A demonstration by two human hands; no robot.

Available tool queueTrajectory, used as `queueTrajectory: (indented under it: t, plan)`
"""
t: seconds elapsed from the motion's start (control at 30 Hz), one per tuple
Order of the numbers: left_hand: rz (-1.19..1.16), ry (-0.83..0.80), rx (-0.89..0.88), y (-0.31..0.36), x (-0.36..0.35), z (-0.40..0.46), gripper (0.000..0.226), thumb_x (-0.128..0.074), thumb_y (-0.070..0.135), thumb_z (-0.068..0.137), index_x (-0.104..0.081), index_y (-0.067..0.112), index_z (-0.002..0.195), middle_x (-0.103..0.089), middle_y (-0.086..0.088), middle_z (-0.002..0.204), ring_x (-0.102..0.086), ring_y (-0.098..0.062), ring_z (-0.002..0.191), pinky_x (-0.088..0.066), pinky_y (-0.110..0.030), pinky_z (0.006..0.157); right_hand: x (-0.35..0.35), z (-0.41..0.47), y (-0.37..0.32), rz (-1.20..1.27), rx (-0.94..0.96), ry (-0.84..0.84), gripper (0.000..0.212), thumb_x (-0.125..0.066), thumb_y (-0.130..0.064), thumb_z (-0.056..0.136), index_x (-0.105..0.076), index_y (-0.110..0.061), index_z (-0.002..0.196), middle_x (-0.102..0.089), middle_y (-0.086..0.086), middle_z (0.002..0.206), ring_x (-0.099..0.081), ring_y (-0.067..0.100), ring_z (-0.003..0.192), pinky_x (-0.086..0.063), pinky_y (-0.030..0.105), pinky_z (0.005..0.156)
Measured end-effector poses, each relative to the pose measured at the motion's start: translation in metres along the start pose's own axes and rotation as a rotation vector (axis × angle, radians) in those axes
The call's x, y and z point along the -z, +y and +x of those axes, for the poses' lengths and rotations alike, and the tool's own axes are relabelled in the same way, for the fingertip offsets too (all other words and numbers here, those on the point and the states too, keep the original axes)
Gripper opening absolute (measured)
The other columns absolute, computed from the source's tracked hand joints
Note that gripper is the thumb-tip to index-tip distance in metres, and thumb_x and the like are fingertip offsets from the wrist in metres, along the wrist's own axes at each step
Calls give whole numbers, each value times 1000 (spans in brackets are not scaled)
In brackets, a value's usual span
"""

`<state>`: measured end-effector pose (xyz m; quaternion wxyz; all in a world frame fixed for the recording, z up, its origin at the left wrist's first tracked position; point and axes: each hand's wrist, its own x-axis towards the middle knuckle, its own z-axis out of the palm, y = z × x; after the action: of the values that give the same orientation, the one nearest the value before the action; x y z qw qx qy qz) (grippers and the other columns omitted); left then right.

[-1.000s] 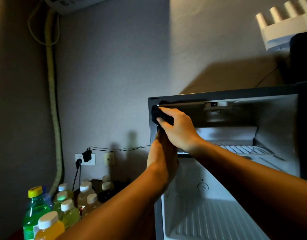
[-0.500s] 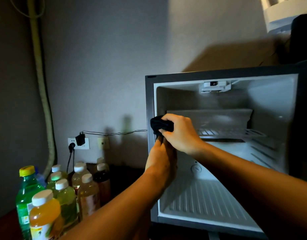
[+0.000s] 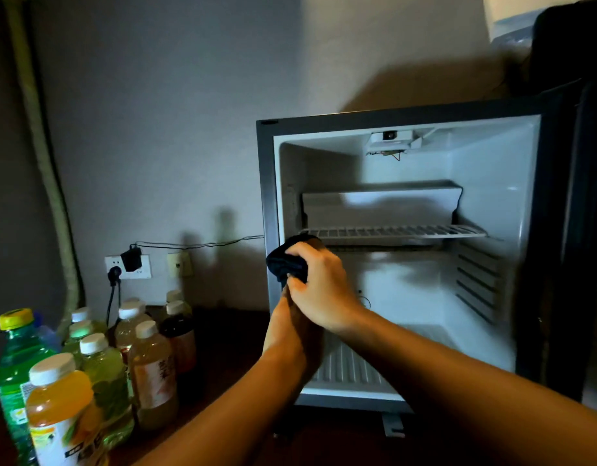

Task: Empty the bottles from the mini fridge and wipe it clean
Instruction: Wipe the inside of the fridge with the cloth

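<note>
Standing open at 3 o'clock, mini fridge (image 3: 404, 257) with no bottles inside: bare wire shelf (image 3: 394, 231) across the middle, ribbed floor below, so emptying looks finished. Grouped outside at 8 o'clock on the dark counter, bottles (image 3: 88, 364), well apart from the fridge. Travelling down the left front edge of the frame, dark cloth (image 3: 285, 260), a second ago up at the top left corner, half a second ago about a third of the way down, now just below shelf level at 9 o'clock of the opening. Meaning, probably: upper stretch of that edge wiped, lower stretch and interior walls possibly left. Gripping the cloth with curled fingers, right hand (image 3: 319, 287). Tucked beneath it, touching it, left hand (image 3: 290, 331); grip hidden, cannot tell.
</note>
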<state>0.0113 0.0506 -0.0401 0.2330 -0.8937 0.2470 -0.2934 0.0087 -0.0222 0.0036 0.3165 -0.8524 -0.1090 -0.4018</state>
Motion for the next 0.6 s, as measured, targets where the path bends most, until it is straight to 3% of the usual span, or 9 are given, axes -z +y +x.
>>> queueTrajectory:
  t: [0.1,0.27,0.4,0.43,0.5,0.53,0.6]
  plan:
    - [-17,-42,-35,7,-10,-5,62,-33,30,101,-6,10,153,-10,-17,159,-6,-37,146,-6,-45,118,-3,-10,5,81,-96,-54,34,-59,-3,83,-64,-19,112,-66,2,108,-62,15,98,-50,24,88]
    - [-226,-144,-15,20,-16,-7,51,-35,30,102,-26,12,149,-26,-15,155,-18,-32,145,-20,-40,115,-6,-21,16,95,-237,-226,25,-52,-9,90,-57,-23,111,-62,-1,99,-61,15,93,-45,21,74]
    - [-389,-263,-8,33,-32,-2,50,-42,29,98,-36,13,145,-33,-10,153,-28,-26,142,-23,-36,114,-9,-26,38,41,-380,-423,23,-43,-10,97,-49,-16,119,-47,-2,80,-48,11,66,-34,18,53]
    - [-413,-310,-2,35,-35,-1,49,-45,28,96,-41,14,143,-37,-10,150,-34,-26,138,-29,-35,111,-13,-27,44,26,-419,-473,25,-42,-8,96,-49,-15,120,-46,-2,80,-49,12,68,-39,19,56]
    - [-419,-413,7,39,-37,0,46,-49,27,94,-47,14,138,-44,-12,144,-45,-28,130,-41,-38,101,-25,-31,55,9,-470,-536,34,-43,-5,92,-50,-16,123,-52,3,95,-59,25,90,-52,32,79]
    - [-418,-438,6,41,-39,0,45,-48,27,95,-48,13,137,-46,-13,141,-48,-28,127,-44,-38,98,-32,-34,62,-2,-494,-551,36,-44,-4,90,-52,-15,123,-54,8,104,-59,31,102,-51,39,90]
    - [-425,-468,1,43,-42,-1,42,-47,27,96,-49,14,136,-50,-13,138,-51,-28,124,-45,-38,95,-44,-38,79,11,-520,-552,34,-45,-3,87,-55,-17,117,-58,15,116,-57,34,110,-49,43,96]
